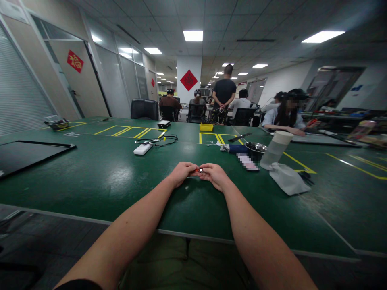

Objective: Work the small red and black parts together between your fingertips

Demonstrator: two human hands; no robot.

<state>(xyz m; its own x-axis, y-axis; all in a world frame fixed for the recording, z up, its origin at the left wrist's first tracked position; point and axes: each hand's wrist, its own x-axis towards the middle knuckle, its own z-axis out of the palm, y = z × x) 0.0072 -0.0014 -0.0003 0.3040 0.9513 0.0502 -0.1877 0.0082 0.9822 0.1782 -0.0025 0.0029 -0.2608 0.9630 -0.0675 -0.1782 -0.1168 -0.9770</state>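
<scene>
My left hand [183, 173] and my right hand [215, 176] meet just above the green table, thumbs and fingertips pinched toward each other. Between them sits a small shiny metal piece [201, 171], too small to name. It lies at the right fingertips. A bit of orange shows at the left fingertips, and what it belongs to is unclear. Both hands are closed, with the fingers partly hidden behind the thumbs.
Beyond my hands, a white power bank [142, 149] lies with black cables. To the right stand a translucent bottle [275, 151], a white pouch [288, 179] and a metal bowl [262, 148]. A yellow box [206, 127] sits farther back. A person [288, 110] sits at the right.
</scene>
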